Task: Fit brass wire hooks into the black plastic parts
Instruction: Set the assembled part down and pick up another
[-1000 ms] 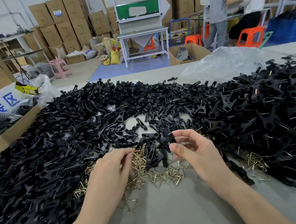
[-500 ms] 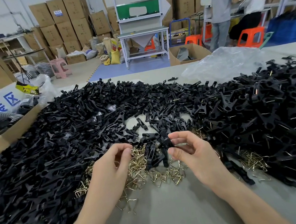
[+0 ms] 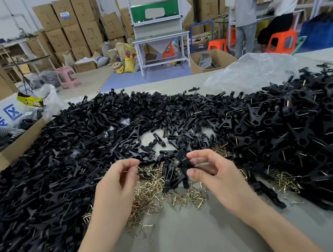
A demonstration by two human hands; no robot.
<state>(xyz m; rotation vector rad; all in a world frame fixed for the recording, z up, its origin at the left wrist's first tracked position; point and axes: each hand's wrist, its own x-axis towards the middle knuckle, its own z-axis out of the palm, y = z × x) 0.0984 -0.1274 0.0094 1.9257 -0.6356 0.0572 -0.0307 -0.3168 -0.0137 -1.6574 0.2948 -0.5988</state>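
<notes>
Brass wire hook [image 3: 138,167], pinched in the fingers of the left hand [image 3: 116,185], points right toward the black plastic part [image 3: 184,165], which the right hand [image 3: 215,174] clamps upright nearby.

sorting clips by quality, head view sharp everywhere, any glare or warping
Head view: sharp at centre, where left hand pinches a brass hook and right hand a black part; pile smears and bows toward edges; light even, no harsh glare.

Matt black plastic parts [image 3: 62,156] — shiny brass wire hooks [image 3: 153,190] — smooth grey table [image 3: 192,235].
</notes>
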